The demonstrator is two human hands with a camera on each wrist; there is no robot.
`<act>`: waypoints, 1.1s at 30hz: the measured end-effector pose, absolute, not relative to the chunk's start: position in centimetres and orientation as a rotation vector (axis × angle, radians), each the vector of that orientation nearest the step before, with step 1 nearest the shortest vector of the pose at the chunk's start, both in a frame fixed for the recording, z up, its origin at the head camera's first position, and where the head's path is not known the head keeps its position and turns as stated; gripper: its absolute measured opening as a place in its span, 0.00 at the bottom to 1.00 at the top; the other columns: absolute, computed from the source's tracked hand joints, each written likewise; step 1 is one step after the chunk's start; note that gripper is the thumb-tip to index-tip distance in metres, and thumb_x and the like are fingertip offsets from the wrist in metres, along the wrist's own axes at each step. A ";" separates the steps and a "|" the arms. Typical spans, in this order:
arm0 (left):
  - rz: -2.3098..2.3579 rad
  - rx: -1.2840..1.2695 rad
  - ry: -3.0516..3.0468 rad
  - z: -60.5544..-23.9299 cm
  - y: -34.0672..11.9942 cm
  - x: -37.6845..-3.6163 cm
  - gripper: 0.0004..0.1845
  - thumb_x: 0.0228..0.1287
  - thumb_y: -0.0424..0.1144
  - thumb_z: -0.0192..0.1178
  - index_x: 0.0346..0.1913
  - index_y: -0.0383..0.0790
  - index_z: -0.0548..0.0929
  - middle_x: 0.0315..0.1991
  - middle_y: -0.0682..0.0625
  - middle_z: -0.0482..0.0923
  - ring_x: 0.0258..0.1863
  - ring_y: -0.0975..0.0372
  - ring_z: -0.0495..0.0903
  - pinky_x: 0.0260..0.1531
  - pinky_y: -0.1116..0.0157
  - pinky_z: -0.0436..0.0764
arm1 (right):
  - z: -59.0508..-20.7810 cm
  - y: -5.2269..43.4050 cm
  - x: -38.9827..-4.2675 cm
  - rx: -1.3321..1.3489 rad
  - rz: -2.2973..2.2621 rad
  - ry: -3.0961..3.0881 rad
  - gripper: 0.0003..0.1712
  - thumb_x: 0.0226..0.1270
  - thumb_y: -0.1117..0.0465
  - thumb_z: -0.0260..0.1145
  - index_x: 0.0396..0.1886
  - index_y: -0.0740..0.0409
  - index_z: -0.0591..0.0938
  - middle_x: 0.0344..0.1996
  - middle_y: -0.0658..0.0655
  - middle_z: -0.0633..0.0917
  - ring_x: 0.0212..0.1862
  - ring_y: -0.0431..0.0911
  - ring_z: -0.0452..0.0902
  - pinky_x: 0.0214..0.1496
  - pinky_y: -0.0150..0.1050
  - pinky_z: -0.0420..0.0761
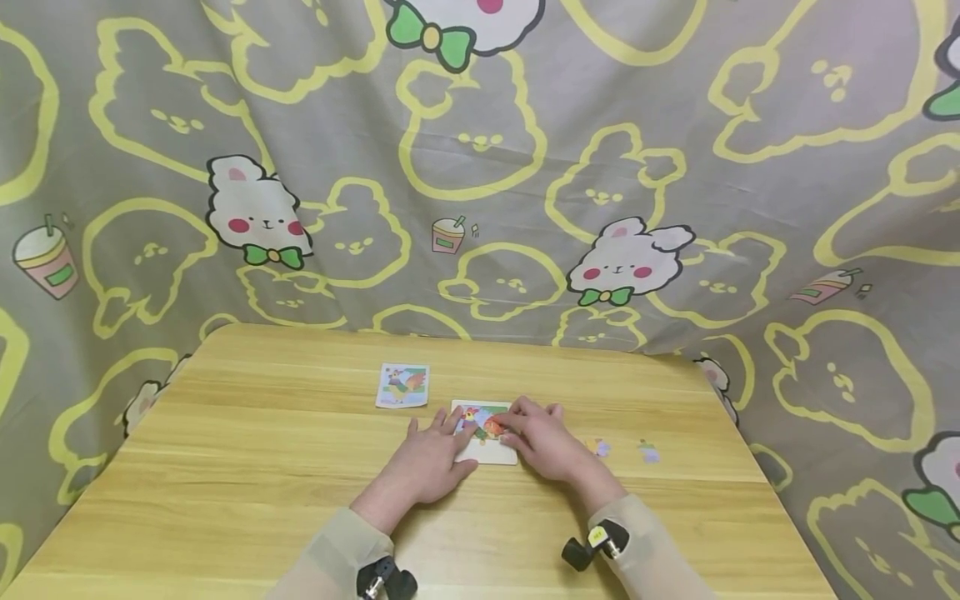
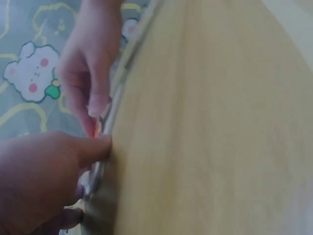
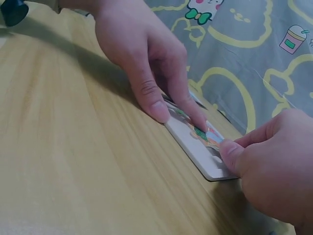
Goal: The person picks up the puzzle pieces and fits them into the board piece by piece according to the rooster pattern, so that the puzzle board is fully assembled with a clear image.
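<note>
A white-framed jigsaw puzzle board [image 1: 486, 452] lies on the table, its upper part filled with a colourful rooster picture and its lower strip bare white. My left hand [image 1: 429, 464] rests over the board's left side. Its index fingertip presses the picture, and its thumb touches the near edge in the right wrist view. At the board's right side my right hand [image 1: 546, 439] pinches an orange puzzle piece [image 1: 495, 427] between thumb and fingers, right at the picture's surface. The fingers partly hide that piece.
A small printed picture card [image 1: 402, 386] with the same rooster lies behind and left of the board. To the right are loose puzzle pieces [image 1: 649, 452] and another small group of pieces [image 1: 601, 448]. A patterned curtain [image 1: 487, 275] hangs behind the wooden table [image 1: 247, 450].
</note>
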State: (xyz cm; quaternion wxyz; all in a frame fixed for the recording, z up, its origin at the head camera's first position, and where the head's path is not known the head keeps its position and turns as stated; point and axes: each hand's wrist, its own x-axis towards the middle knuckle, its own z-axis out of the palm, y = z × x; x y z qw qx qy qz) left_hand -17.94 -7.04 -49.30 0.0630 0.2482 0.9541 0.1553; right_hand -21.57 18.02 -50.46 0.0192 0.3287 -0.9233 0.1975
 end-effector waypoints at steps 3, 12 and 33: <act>0.433 0.749 2.883 -49.2 -7.0 -18.0 0.34 0.79 0.57 0.58 0.79 0.45 0.72 0.81 0.39 0.60 0.79 0.39 0.60 0.68 0.28 0.61 | -50.5 17.9 -21.5 1.028 0.570 -2.857 0.22 0.78 0.55 0.68 0.67 0.53 0.85 0.49 0.48 0.78 0.48 0.41 0.76 0.50 0.49 0.58; 0.308 0.832 2.938 -48.4 -5.1 -18.0 0.33 0.77 0.59 0.60 0.77 0.48 0.76 0.80 0.39 0.62 0.77 0.39 0.63 0.66 0.30 0.67 | -50.9 17.8 -21.4 1.017 0.531 -2.837 0.21 0.78 0.55 0.68 0.66 0.52 0.86 0.49 0.47 0.77 0.48 0.41 0.76 0.50 0.49 0.57; 0.329 0.785 2.911 -48.5 -3.6 -18.1 0.30 0.77 0.56 0.61 0.76 0.50 0.77 0.78 0.39 0.66 0.78 0.41 0.63 0.65 0.34 0.71 | -50.9 18.4 -21.5 0.821 0.723 -2.837 0.19 0.74 0.51 0.73 0.57 0.55 0.91 0.44 0.44 0.78 0.45 0.41 0.74 0.49 0.50 0.55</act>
